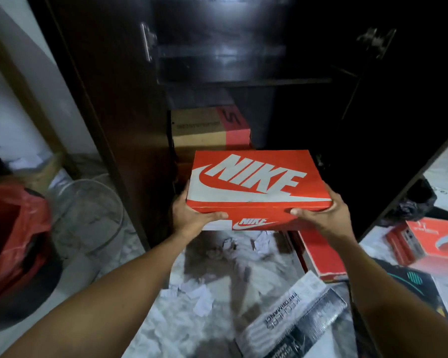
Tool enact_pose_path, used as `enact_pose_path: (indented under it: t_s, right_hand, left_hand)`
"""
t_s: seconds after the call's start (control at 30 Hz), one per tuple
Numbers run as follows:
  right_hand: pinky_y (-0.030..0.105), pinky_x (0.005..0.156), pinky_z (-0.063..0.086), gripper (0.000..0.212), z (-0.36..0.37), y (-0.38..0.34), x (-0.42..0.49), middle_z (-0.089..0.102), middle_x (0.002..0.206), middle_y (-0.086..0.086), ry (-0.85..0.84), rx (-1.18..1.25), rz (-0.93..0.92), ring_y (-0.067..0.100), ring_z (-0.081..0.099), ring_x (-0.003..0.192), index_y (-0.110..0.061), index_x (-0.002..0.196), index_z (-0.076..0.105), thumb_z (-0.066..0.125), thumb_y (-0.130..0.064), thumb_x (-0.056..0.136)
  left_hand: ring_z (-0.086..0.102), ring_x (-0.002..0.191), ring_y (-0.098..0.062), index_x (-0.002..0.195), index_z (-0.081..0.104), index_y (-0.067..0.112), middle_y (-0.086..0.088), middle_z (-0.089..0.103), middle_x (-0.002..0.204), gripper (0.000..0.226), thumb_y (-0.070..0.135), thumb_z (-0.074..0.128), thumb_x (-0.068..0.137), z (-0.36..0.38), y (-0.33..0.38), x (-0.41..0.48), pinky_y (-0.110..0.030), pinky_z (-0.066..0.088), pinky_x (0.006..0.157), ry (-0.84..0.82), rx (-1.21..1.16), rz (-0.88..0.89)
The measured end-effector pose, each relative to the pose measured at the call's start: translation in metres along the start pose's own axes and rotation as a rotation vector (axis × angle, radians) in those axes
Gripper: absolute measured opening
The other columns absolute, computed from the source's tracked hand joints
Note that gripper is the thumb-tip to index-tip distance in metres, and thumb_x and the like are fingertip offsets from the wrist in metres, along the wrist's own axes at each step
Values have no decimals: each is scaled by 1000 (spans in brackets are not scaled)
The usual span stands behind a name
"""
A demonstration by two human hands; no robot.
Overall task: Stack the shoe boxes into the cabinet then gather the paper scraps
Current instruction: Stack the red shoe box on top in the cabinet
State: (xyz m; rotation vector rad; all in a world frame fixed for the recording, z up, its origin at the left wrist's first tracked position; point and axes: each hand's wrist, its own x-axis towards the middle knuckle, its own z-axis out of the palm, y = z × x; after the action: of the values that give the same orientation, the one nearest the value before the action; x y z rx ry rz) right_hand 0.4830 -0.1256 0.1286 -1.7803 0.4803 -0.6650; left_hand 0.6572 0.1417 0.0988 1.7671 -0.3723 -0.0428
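I have the orange Nike shoe box [254,179] held between both hands, lid up and logo facing me. The left hand [192,215] grips its near left corner, thumb laid along the front face and fingers wrapped round the left end. The right hand [323,215] grips the near right corner the same way, thumb curled over the front edge. The box is off the floor, level, just in front of the open dark cabinet [114,99]. Right behind the far left corner of the held box, inside the cabinet, sits a brown box with a red stripe [199,130]. Straight below the grip, white paper scraps [199,298] lie scattered on the marbled floor [166,332]. Under my right wrist a second orange box [321,257] rests on the floor, and nearer me than that lies a grey-and-white box [290,321] with printed lettering. Further right there is another orange box [424,241], with a crumpled black bag [414,202] beyond it. Well to the left of the grip stand a clear plastic tub [88,215] and a red bag [11,233].
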Motion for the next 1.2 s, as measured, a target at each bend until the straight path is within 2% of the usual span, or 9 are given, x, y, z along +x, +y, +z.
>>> enact_pose_path:
  t_s: [0.13, 0.4, 0.57, 0.67, 0.77, 0.83, 0.97, 1.1, 1.2]
  right_hand:
    - [37, 92, 58, 63, -7, -46, 49, 75, 108, -4, -11, 2, -97, 14, 72, 101, -37, 111, 68, 95, -20, 57]
    - [22, 80, 59, 72, 30, -71, 151, 69, 108, -12, -93, 46, -91, 1, 68, 93, -21, 131, 56, 89, -11, 67]
    - [36, 89, 59, 58, 71, -42, 183, 72, 104, -10, 128, 87, -102, 4, 71, 93, -29, 108, 65, 96, -28, 59]
    - [35, 92, 56, 87, 97, -29, 191, 62, 115, -2, 273, 121, -54, 14, 67, 102, -22, 116, 45, 98, -40, 50]
    - [29, 89, 52, 88, 119, -28, 200, 59, 114, 5, 398, 148, -65, 19, 64, 103, -17, 110, 37, 97, -43, 51]
    - [34, 94, 52, 86, 129, -24, 211, 59, 115, 9, 444, 151, -101, 21, 62, 103, -16, 110, 42, 94, -51, 52]
    - [41, 101, 49, 86, 143, -7, 236, 57, 124, 7, 371, 117, -122, 18, 60, 110, -19, 124, 48, 85, -60, 58]
    - [43, 110, 44, 106, 159, 9, 264, 47, 142, 3, 192, 99, -115, 16, 52, 129, -31, 143, 39, 78, -76, 55]
    - [45, 119, 32, 106, 171, 6, 278, 23, 159, 5, 97, -9, -108, 23, 32, 145, -32, 155, 22, 80, -58, 71]
  left_hand:
    - [70, 94, -6, 120, 60, 36, 10, 72, 104, 98, 65, 91, 32, 0, 44, 35, -24, 58, 79, 90, 26, 102]
    - [63, 111, -19, 132, 52, 38, 2, 65, 118, 117, 77, 82, 27, -3, 65, 111, -47, 57, 91, 275, 116, 63]
    - [52, 123, -25, 140, 46, 18, -10, 53, 132, 102, 40, 95, 54, 15, 62, 132, -35, 45, 99, 408, 89, 5]
    - [45, 130, -33, 142, 36, 7, -18, 40, 139, 93, 17, 90, 68, 30, 59, 141, -41, 40, 106, 507, 91, -17]
    - [46, 126, -35, 133, 37, 3, -20, 35, 139, 80, 6, 86, 70, 43, 48, 150, -32, 38, 104, 598, 107, 64]
    - [49, 126, -33, 130, 37, 4, -18, 27, 147, 74, 11, 84, 74, 51, 38, 154, -26, 40, 98, 584, 162, 128]
    - [53, 130, -22, 151, 25, 24, 8, -13, 162, 91, 23, 81, 79, 61, 23, 170, -40, 48, 105, 464, 270, 127]
    - [-1, 152, -23, 159, 10, 21, -2, -19, 164, 100, 27, 76, 83, 62, 20, 200, -27, 7, 120, 368, 376, 38]
    - [7, 152, -24, 159, 11, 23, -2, -18, 164, 101, 28, 76, 82, 56, 17, 229, -30, 14, 122, 348, 425, 13]
